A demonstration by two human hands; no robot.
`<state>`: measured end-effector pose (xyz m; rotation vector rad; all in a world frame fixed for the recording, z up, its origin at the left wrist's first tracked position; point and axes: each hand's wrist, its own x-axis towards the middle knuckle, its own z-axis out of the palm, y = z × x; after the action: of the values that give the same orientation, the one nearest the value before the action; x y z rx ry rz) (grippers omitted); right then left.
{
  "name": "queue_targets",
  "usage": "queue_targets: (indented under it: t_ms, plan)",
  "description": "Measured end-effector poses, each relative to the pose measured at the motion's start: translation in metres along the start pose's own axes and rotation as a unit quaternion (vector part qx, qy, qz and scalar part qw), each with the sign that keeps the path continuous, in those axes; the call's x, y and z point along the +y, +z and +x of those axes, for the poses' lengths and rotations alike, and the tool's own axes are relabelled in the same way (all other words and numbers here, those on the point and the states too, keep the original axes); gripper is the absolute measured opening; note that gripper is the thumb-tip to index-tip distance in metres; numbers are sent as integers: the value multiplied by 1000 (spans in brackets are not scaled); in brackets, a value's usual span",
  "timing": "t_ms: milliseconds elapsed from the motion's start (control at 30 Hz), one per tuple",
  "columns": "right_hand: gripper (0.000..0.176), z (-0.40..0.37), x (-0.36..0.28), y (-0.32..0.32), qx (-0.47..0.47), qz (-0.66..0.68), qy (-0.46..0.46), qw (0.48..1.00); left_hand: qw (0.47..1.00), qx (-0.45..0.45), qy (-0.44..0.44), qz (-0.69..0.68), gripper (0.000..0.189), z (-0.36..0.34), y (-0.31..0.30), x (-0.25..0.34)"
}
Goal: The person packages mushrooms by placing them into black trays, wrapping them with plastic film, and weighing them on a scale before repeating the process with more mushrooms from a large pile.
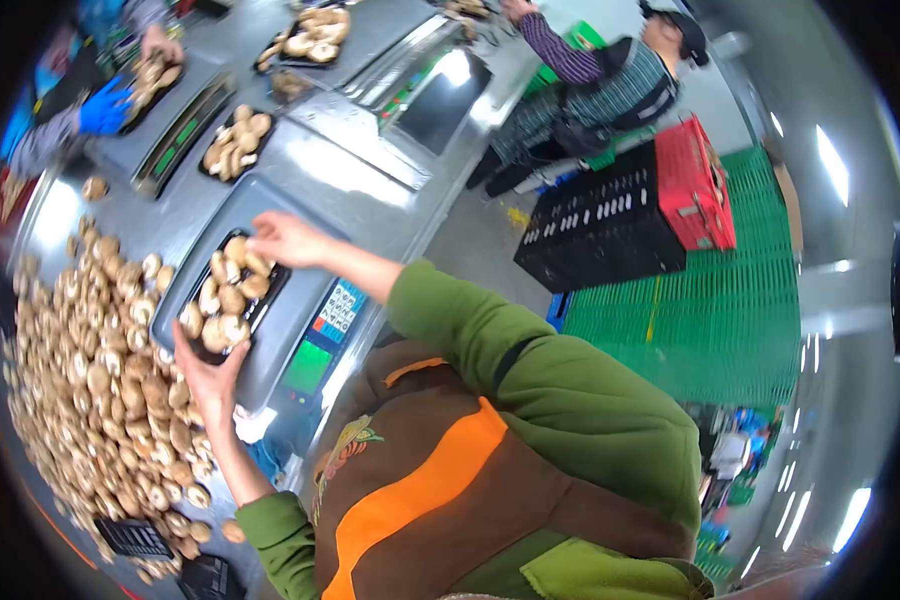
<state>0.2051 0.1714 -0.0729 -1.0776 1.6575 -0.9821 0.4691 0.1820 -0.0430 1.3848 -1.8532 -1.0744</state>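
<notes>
On the grey pan of a weighing scale (pixel 257 378) lies a black tray (pixel 278 288) filled with brown-capped mushrooms (pixel 231 299). My left hand (pixel 210 378) grips the tray's near end, thumb and fingers around the mushrooms there. At the far end, my right hand (pixel 292 240) has its fingers bent at a mushroom on the tray's edge; the exact contact is partly hidden. Beside the pan, the scale's keypad (pixel 340 306) and lit green display (pixel 308 367) face me. A large heap of loose mushrooms (pixel 110 370) spreads to the left of the scale.
Another filled tray (pixel 236 143) lies beyond the pan, and a further one (pixel 310 36) stands farther back. A co-worker's blue-gloved hand (pixel 105 106) is at a second scale (pixel 182 135). Black crates (pixel 595 225) and a person (pixel 595 90) are at the right.
</notes>
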Motion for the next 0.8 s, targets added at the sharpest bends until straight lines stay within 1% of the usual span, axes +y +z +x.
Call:
queue_targets:
  t_ms: [33,67,100,133,167,233,267,300,367,400,433,500,533,567,600,633,667,700,767,800]
  plan:
    - [53,6,4,7,-2,-110,-32,993,997,-5,20,69,105,5,1,-1]
    - [66,14,25,21,40,-68,-65,995,998,-12,8,53,105,10,3,0]
    - [68,2,8,19,80,-67,-39,994,999,-19,-5,38,105,16,6,1]
    - [69,2,8,16,116,-29,-32,992,998,-16,8,59,104,18,10,9]
    - [70,1,10,13,149,10,-22,989,998,-16,30,50,103,23,18,7]
    - [70,-6,11,-17,166,102,-21,981,997,-34,47,56,103,31,35,39]
    - [67,-9,14,-37,165,76,-30,983,996,-46,63,33,103,36,46,56]
    - [69,-21,7,-59,194,87,-33,977,995,-51,78,38,102,41,61,70]
    - [70,-34,3,-107,203,74,-7,976,986,-64,150,39,101,51,93,94]
    - [70,-39,5,-123,245,62,10,967,984,-84,149,38,100,53,107,112]
    - [69,-40,13,-141,260,18,33,965,981,-99,166,30,99,54,121,127]
    - [66,-35,31,-166,246,54,94,963,978,-111,165,58,97,58,150,145]
    - [65,-24,60,-175,230,84,84,966,976,-121,162,81,95,62,165,145]
    - [63,-14,81,-183,212,115,74,968,975,-132,140,111,96,62,176,151]
    - [62,-21,73,-190,202,104,99,969,973,-143,131,124,97,66,186,151]
    - [62,-15,79,-195,202,42,115,972,971,-153,119,139,98,68,196,148]
    - [63,-15,88,-200,193,30,131,972,968,-146,135,154,98,69,204,145]
    - [64,-21,80,-203,180,17,150,972,966,-154,135,158,98,71,208,152]
    - [67,-21,84,-211,169,-18,164,972,966,-190,105,137,96,67,212,168]
    - [69,-9,117,-211,200,16,141,970,966,-184,119,136,96,67,219,166]
